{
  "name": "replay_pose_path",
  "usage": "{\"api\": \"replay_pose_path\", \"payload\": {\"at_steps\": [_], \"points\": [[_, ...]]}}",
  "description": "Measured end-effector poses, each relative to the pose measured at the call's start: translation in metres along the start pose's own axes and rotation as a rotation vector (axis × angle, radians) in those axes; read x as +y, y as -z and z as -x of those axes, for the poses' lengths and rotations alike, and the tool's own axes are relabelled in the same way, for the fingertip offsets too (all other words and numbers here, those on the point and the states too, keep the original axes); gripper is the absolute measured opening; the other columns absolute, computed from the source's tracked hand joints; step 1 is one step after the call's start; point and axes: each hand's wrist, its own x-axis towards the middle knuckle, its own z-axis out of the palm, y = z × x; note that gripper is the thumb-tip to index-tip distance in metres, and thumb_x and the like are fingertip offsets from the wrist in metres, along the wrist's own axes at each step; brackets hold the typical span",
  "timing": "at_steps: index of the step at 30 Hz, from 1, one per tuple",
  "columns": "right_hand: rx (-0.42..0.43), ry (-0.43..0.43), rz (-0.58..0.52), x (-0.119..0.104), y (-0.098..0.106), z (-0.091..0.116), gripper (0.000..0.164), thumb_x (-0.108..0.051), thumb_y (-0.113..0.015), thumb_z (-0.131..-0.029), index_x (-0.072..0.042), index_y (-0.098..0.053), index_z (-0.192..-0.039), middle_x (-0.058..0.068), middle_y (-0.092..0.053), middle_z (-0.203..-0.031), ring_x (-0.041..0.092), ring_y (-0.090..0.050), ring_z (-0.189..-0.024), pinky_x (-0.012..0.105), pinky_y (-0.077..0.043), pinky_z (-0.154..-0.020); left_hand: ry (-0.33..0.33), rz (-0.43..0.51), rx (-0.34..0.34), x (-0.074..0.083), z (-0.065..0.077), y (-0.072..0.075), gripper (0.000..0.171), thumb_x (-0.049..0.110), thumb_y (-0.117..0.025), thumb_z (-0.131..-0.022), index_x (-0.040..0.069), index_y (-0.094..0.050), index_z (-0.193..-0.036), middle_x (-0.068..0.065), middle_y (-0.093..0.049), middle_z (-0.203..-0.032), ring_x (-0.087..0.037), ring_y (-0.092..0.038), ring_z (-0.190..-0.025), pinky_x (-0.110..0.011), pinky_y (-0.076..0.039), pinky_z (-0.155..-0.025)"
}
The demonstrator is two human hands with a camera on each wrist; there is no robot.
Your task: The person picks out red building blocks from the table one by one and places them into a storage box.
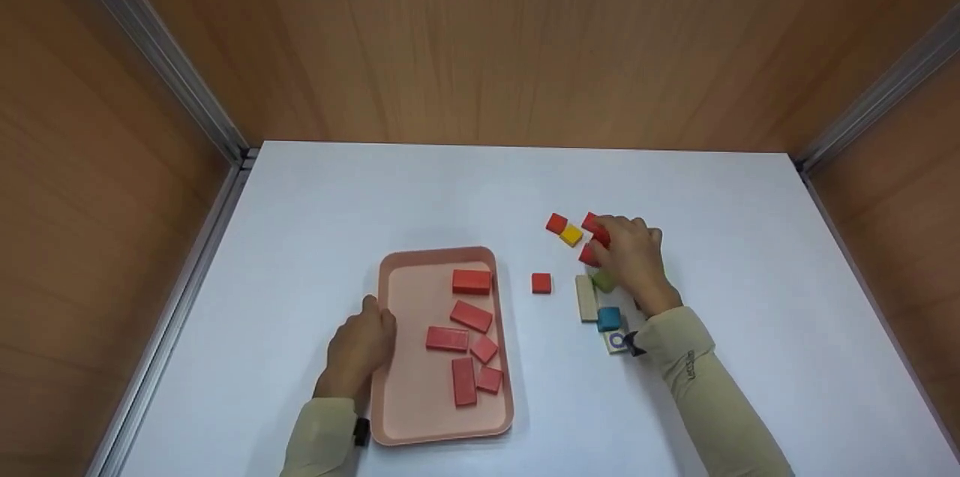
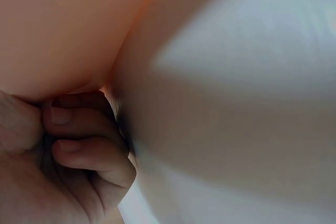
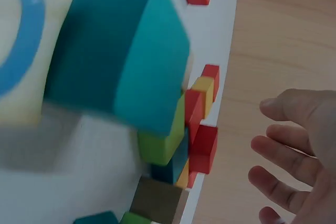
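At its left edge, a pink tray point(image 1: 412, 417) is gripped by my left hand point(image 1: 361, 342). The left wrist view shows that hand point(image 2: 79, 156) with curled fingers against the tray's pink side point(image 2: 63, 24). Several red blocks point(image 1: 448, 339) lie along the tray's right half. Over a group of red blocks point(image 1: 589, 255) right of the tray is my right hand point(image 1: 634, 256), covering part of them. In the right wrist view the fingers of this hand point(image 3: 299, 156) are spread, with nothing between them, apart from the red block point(image 3: 203, 148).
A red block point(image 1: 541, 283) stands alone between tray and group. Beside the group are a yellow block point(image 1: 571, 235) and another red one point(image 1: 556, 223). Nearer lie a beige block point(image 1: 586, 298), a green block point(image 1: 603, 281), a blue block point(image 1: 609, 319) and a ring-marked block point(image 1: 616, 342).
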Motion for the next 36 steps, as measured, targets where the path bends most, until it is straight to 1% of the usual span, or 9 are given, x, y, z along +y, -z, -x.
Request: {"api": "replay_pose_path", "payload": {"at_steps": [7,10,14,18,23,29,32,36], "points": [[-0.065,-0.072,0.056,0.015,-0.004,-0.004,0.042,-0.024,-0.071,-0.094,-0.003,-0.061,-0.130,0.018,-0.065,-0.112,0.036,-0.053,-0.098,0.057,-0.034,-0.087,-0.032,-0.023,0.026,-0.002,0.001,-0.002,0.030,0.025,-0.032,-0.104,0.000,-0.047,-0.102,-0.010,-0.052,-0.064,-0.025,-0.053,-0.052,-0.037,-0.040,-0.046],[-0.091,-0.087,0.065,0.020,-0.005,-0.004,0.041,-0.024,-0.070,-0.095,-0.002,-0.061,-0.128,0.018,-0.065,-0.110,0.036,-0.052,-0.098,0.058,-0.034,-0.088,-0.036,-0.017,0.025,-0.001,0.002,-0.003,0.030,0.025,-0.032,-0.104,0.000,-0.048,-0.104,-0.010,-0.052,-0.064,-0.025,-0.054,-0.052,-0.037,-0.041,-0.045],[-0.104,-0.096,0.068,0.023,-0.007,-0.003,0.037,-0.023,-0.068,-0.096,-0.001,-0.062,-0.125,0.017,-0.065,-0.107,0.036,-0.051,-0.097,0.059,-0.034,-0.088,-0.031,0.003,0.021,0.000,0.002,-0.002,0.031,0.025,-0.032,-0.104,-0.001,-0.048,-0.105,-0.011,-0.053,-0.065,-0.025,-0.054,-0.053,-0.037,-0.041,-0.046],[-0.110,-0.100,0.060,0.025,-0.008,-0.003,0.034,-0.022,-0.067,-0.096,0.000,-0.063,-0.122,0.016,-0.065,-0.103,0.035,-0.051,-0.095,0.057,-0.034,-0.088,-0.027,0.013,0.024,0.000,0.003,-0.002,0.030,0.025,-0.033,-0.104,0.000,-0.048,-0.104,-0.011,-0.053,-0.066,-0.025,-0.054,-0.053,-0.037,-0.041,-0.046],[-0.094,-0.096,0.036,0.025,-0.008,-0.002,0.032,-0.022,-0.067,-0.096,-0.001,-0.063,-0.119,0.015,-0.064,-0.099,0.034,-0.051,-0.093,0.056,-0.034,-0.087,-0.028,0.015,0.019,0.000,0.004,-0.002,0.029,0.025,-0.033,-0.104,0.000,-0.047,-0.103,-0.011,-0.053,-0.066,-0.025,-0.054,-0.053,-0.037,-0.041,-0.046],[-0.054,-0.074,0.015,0.014,-0.004,-0.005,0.038,-0.023,-0.068,-0.095,-0.001,-0.061,-0.125,0.015,-0.065,-0.105,0.033,-0.052,-0.096,0.055,-0.034,-0.087,-0.026,0.020,0.024,-0.002,0.005,-0.001,0.029,0.025,-0.034,-0.104,-0.001,-0.048,-0.104,-0.010,-0.053,-0.066,-0.023,-0.054,-0.052,-0.035,-0.041,-0.045],[-0.035,-0.046,0.001,0.003,-0.001,-0.008,0.042,-0.024,-0.069,-0.094,-0.002,-0.061,-0.129,0.016,-0.065,-0.110,0.034,-0.053,-0.100,0.055,-0.034,-0.087,-0.035,0.006,0.036,-0.003,0.004,0.001,0.029,0.024,-0.034,-0.104,-0.001,-0.048,-0.104,-0.010,-0.053,-0.065,-0.024,-0.054,-0.052,-0.036,-0.041,-0.045],[-0.014,0.000,-0.012,-0.017,-0.001,-0.010,0.042,-0.024,-0.072,-0.092,-0.004,-0.062,-0.127,0.015,-0.066,-0.116,0.033,-0.055,-0.103,0.054,-0.034,-0.090,-0.052,-0.015,0.056,-0.004,0.004,0.001,0.028,0.023,-0.035,-0.104,-0.002,-0.048,-0.102,-0.010,-0.052,-0.063,-0.025,-0.053,-0.052,-0.038,-0.041,-0.045]]}}
